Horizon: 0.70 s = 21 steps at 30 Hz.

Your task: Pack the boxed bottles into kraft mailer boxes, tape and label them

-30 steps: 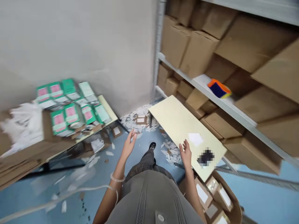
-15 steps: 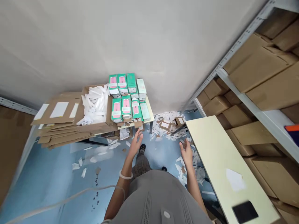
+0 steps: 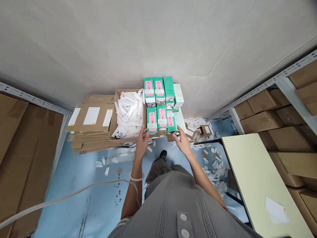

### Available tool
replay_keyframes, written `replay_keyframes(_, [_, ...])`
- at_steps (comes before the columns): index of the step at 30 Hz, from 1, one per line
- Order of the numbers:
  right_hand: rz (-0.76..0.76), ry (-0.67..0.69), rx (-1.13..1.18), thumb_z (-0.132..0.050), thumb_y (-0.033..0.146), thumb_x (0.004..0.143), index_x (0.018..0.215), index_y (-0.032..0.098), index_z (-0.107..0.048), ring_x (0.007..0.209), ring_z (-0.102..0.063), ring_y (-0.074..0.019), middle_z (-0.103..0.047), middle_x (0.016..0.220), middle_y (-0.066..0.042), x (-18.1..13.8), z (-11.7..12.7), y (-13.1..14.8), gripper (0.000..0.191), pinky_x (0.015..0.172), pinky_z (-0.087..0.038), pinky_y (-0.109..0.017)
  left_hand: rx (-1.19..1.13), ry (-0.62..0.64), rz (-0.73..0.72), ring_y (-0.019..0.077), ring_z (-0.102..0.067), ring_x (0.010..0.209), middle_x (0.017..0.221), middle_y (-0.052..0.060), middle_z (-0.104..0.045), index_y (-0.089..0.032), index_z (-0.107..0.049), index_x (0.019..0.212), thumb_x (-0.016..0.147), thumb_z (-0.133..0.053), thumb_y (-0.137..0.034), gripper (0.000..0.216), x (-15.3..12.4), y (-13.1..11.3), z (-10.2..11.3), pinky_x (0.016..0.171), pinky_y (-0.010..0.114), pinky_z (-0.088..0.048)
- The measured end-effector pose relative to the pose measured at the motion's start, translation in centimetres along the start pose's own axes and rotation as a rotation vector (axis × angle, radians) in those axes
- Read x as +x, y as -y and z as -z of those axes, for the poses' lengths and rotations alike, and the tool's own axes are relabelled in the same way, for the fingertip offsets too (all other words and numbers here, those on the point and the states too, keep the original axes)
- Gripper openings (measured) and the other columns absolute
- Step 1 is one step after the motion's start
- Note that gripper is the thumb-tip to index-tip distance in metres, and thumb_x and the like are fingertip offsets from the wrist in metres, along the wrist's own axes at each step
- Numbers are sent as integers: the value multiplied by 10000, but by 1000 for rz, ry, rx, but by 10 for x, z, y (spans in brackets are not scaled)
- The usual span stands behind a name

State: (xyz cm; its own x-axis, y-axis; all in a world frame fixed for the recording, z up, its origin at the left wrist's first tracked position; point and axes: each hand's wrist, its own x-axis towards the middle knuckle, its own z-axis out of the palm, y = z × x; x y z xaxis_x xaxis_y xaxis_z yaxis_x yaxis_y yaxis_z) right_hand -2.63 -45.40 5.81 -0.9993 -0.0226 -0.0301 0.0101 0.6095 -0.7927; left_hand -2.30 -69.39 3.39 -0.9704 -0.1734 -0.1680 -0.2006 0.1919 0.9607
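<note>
Wall [image 3: 123, 43] fills upper view. Metal shelving [image 3: 292, 82] holding cardboard cartons at right; pale board [image 3: 262, 185] lower right. Blue floor [image 3: 74, 198] littered with paper scraps [image 3: 216, 175]. Small table [image 3: 182, 116] against wall carries flat cardboard sheets [image 3: 89, 122], open carton of white paper [image 3: 127, 114], two rows of green-and-pink boxes [image 3: 160, 105]. Left hand [image 3: 142, 143] open, empty, just beside front row. Right hand [image 3: 182, 142] open, fingers spread, empty, just below front row; contact cannot be told.

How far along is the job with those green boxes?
Done, it seems: eight boxes, mostly green, sit in two rows on the table. In hand: nothing; the left hand and right hand are empty, just before the front row. Left: white paper strips fill a cardboard box, and paper scraps lie on the floor.
</note>
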Motion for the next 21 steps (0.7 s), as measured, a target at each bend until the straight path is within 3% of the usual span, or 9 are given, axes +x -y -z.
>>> replay_keyframes(5, [-55, 52, -25, -476, 434, 917, 1480, 194, -384, 1284, -519, -277, -521, 1422, -131, 9, -28, -11, 619, 1074, -398, -456, 28, 68, 67, 256, -509, 1307, 1445, 135, -500, -239, -321, 1508, 933, -475, -528, 662, -9, 6, -14, 1071, 405, -428])
replay_keyframes(9, [-90, 129, -85, -490, 382, 915, 1500, 188, -335, 1294, -507, -277, -511, 1425, -134, 37, -51, 0, 635, 1060, -409, -444, -22, 175, 77, 265, -507, 1313, 1427, 152, -517, -218, -383, 1472, 937, -472, -510, 615, -10, 16, -30, 1067, 440, -437])
replay_keyframes(15, [-166, 169, -287, -509, 386, 927, 1534, 199, -233, 1358, -422, -342, -322, 1537, -187, 77, -76, 34, 693, 1044, -402, -470, 12, 204, 33, 270, -503, 1318, 1440, 145, -510, -211, -443, 1424, 940, -488, -459, 546, 15, 22, -45, 1098, 476, -403])
replay_keyframes(21, [-274, 150, -368, -551, 413, 905, 1558, 242, -127, 1322, -438, -396, -310, 1519, -203, 89, -89, 33, 797, 973, -437, -500, 42, 225, 39, 261, -474, 1345, 1446, 160, -496, -176, -470, 1392, 950, -459, -435, 514, 35, 22, -45, 1115, 451, -386])
